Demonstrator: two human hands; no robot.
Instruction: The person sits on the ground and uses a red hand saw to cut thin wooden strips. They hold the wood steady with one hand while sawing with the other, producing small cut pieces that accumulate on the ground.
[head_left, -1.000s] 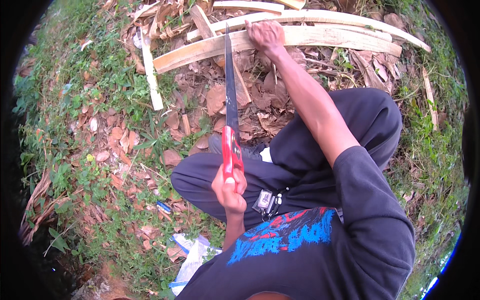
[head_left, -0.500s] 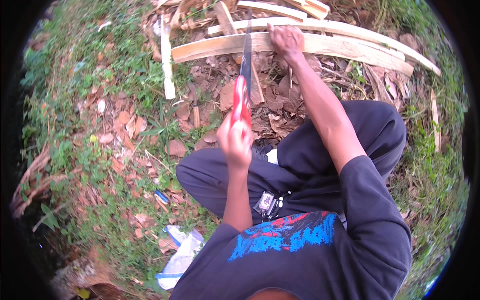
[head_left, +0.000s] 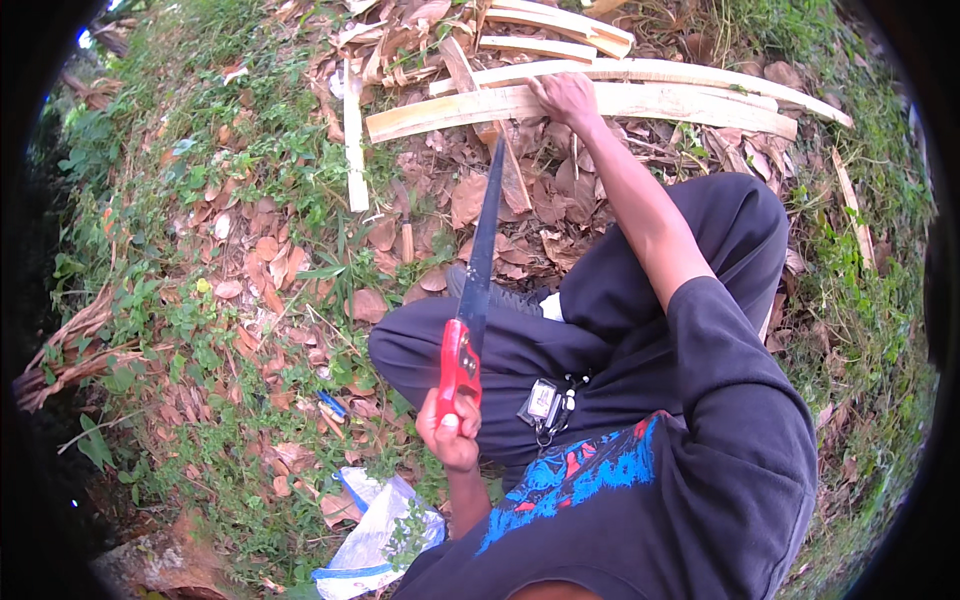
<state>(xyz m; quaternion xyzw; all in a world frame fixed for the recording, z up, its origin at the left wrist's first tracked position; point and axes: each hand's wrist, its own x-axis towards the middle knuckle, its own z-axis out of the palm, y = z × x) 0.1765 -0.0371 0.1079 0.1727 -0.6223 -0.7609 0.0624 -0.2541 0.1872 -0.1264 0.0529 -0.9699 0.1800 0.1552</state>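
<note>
My left hand (head_left: 452, 430) is closed around the red handle of a hand saw (head_left: 482, 265) and is close to my body, beside my left knee. The saw's dark blade points away from me, its tip at the near edge of a long pale wooden strip (head_left: 445, 113). Farther forward, my right hand (head_left: 565, 98) grips that strip near its middle, fingers over its top. A narrower, slightly curved strip (head_left: 700, 73) lies just behind it. Under the strips, a flat piece of wood (head_left: 515, 185) slants toward me.
Shorter wooden strips (head_left: 540, 47) lie at the far side. A pale stick (head_left: 355, 150) and a small wooden-handled tool (head_left: 406, 235) rest on leaves to the left. Nearer are a blue pen-like object (head_left: 331, 405) and a white plastic bag (head_left: 385, 530). My crossed legs (head_left: 690, 240) are close by.
My left hand has pulled the saw back toward my body, so the blade no longer crosses the strip. The right hand stays on the strip.
</note>
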